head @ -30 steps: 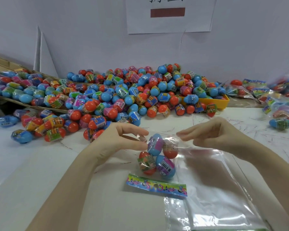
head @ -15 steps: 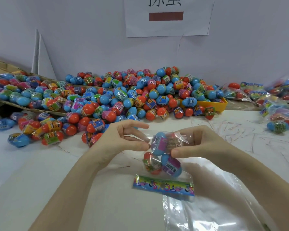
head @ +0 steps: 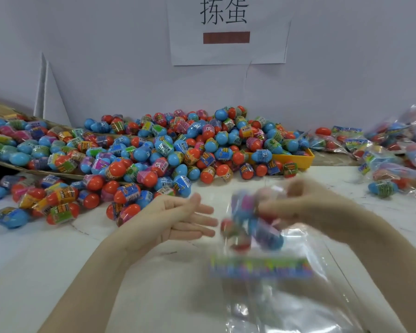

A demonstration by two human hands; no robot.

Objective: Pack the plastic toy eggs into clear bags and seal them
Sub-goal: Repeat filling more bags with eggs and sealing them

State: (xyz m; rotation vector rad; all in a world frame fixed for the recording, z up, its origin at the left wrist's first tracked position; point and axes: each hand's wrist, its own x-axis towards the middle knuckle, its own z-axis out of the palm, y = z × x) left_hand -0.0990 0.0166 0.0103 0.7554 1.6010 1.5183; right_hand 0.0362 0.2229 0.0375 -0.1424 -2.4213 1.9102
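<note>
Filled bag point(head: 252, 227) was blurred, raised above table point(head: 58, 272), just in front of loose egg pile point(head: 154, 152). Blue and red eggs showed inside; count not readable. Right hand point(head: 296, 205) gripped bag's upper part, fingers curled round it. Left hand point(head: 178, 219) was just left of bag, fingers straight and spread, holding nothing, not touching bag. Colourful header strip point(head: 259, 267) hung at bag's lower edge. Empty clear bags point(head: 298, 308) lay flat on table beneath filled bag. Sealed packs point(head: 389, 159) were heaped right of pile, beyond yellow tray point(head: 296, 161).
</note>
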